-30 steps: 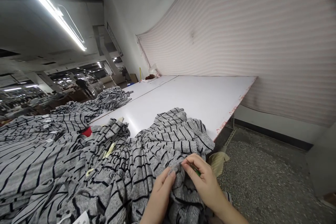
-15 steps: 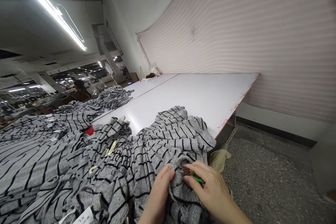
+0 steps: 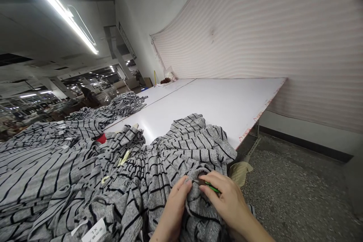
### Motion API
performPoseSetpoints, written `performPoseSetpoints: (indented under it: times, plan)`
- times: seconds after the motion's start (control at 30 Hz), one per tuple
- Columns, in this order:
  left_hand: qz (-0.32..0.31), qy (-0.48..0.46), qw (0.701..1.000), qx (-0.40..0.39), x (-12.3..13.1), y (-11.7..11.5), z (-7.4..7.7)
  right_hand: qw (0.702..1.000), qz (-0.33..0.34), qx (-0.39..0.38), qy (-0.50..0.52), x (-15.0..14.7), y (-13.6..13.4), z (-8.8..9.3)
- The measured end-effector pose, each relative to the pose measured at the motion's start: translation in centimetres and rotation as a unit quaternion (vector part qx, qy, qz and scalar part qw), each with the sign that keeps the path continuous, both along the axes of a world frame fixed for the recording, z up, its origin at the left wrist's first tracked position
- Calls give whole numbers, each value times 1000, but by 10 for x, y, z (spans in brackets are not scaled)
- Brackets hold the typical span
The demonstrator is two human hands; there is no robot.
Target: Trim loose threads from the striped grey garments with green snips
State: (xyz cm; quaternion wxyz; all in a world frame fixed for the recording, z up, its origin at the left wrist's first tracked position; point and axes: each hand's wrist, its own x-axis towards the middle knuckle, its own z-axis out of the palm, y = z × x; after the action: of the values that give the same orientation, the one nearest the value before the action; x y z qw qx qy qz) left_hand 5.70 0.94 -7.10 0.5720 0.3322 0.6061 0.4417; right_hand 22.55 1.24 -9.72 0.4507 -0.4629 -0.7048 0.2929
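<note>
A heap of grey marled knit garments with black stripes point(image 3: 170, 162) lies in front of me, bunched at the table's near edge. My left hand point(image 3: 172, 208) pinches a fold of this knit near a ribbed neck opening point(image 3: 200, 193). My right hand point(image 3: 225, 196) sits just beside it, with its fingers closed on small green-handled thread snips point(image 3: 212, 187). The snips' tips are at the knit, partly hidden by the fingers.
A white cutting table point(image 3: 204, 109) runs ahead, with a further striped pile point(image 3: 127, 104) on it. More striped garments point(image 3: 36, 170) lie left, one with a white XL tag point(image 3: 93, 230). A beige cloth point(image 3: 240, 173) lies by the speckled floor point(image 3: 292, 193). A person point(image 3: 86, 92) stands far off.
My hands have drawn closer together on the neck opening, and the knit is gathered up between them. The green snips now show more clearly. The view has shifted slightly.
</note>
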Motion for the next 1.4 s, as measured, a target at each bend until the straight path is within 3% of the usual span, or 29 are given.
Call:
performPoseSetpoints:
  times: [0.17, 0.4, 0.6, 0.77, 0.93, 1.13, 1.3, 1.4]
  plan:
    - [-10, 2, 1000, -1, -1, 1, -3, 998, 9, -36, 56, -1, 1, -1]
    - [-23, 84, 996, 12, 1, -1, 3, 993, -51, -76, 77, -21, 7, 8]
    - [-14, 48, 999, -2, 0, -1, 3, 980, -48, -85, 173, -12, 9, 0]
    - [-15, 58, 998, 8, -1, 0, -2, 988, -28, -108, 106, 0, 10, 5]
    - [-38, 64, 997, 12, 0, -4, 3, 990, 58, -113, 68, 5, 26, 11]
    - [24, 56, 997, 56, 13, -12, 19, 995, -11, -76, 71, 15, 26, 5]
    - [52, -4, 998, 22, 14, -12, 18, 994, -21, -65, 79, 13, 27, 3]
    - [33, -41, 999, 14, 13, -10, 16, 996, -23, -57, 72, 8, 24, 4]
